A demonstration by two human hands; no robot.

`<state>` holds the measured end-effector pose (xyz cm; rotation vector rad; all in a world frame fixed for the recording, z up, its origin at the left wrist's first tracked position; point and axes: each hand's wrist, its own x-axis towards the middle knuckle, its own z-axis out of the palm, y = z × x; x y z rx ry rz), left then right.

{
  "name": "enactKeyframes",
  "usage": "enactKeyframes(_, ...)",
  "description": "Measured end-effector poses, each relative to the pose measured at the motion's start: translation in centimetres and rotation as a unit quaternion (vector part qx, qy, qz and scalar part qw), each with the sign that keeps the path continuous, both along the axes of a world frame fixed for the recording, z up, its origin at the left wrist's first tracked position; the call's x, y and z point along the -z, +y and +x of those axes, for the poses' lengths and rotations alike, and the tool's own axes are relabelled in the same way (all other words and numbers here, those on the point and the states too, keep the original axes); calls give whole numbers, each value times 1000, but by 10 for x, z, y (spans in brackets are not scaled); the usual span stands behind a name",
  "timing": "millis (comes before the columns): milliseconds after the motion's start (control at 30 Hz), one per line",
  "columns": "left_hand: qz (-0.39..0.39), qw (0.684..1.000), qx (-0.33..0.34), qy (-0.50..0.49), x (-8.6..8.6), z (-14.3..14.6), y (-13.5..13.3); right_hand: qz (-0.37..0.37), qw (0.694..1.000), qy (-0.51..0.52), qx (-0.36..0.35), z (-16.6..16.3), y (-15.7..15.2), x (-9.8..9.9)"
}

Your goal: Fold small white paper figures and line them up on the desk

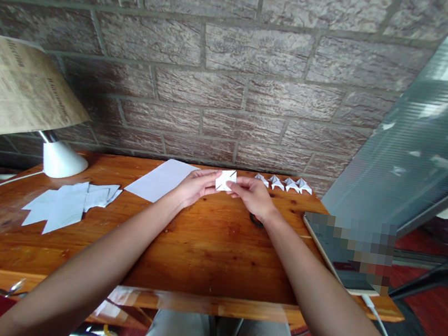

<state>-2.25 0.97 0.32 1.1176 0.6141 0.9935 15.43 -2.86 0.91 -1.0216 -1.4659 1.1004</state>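
Folded paper square [225, 177] is suspended above the table [214, 256], directly between left hand [198, 186], clamped on its left edge, and right hand [254, 196], clamped on its right side (neither hand nearer; no long axis evident).

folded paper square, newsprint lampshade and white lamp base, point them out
Folded paper square [226, 178], head view: middle of its face.
Newsprint lampshade [20, 91], head view: its side.
White lamp base [60, 160], head view: its front.

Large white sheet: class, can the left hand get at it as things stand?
Probably yes: the left hand is close to the sheet, with nothing visible between, though it holds a paper square.
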Motion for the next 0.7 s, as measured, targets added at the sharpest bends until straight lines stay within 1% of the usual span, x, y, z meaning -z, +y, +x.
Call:
enactKeyframes(167, 12, 1000, -5, 8, 0, 0, 1, 1, 1000, -1, -3, 1, 1, 2)
enactKeyframes(400, 24, 999, -29, 6, 7, 2, 5, -4, 1000, 0, -13, -1, -1, -1)
enactKeyframes(467, 13, 998, -57, 1, 8, 3, 5, -4, 1000, 0, -15, -2, -2, 0)
enactKeyframes(567, -18, 993, -116, 11, 7, 5, 7, -5, 1000, 5, -17, -5, -2, 1)
enactKeyframes(600, -23, 992, -123, 15, 6, 6, 8, -7, 1000, 11, -12, -5, -1, 2)
enactKeyframes(633, -23, 993, -118, 16, 5, 6, 8, -11, 1000, 18, -4, -5, -1, 2)
enactKeyframes(700, -1, 997, -83, 8, 4, 6, 7, -18, 999, 40, 19, -4, -1, 2)
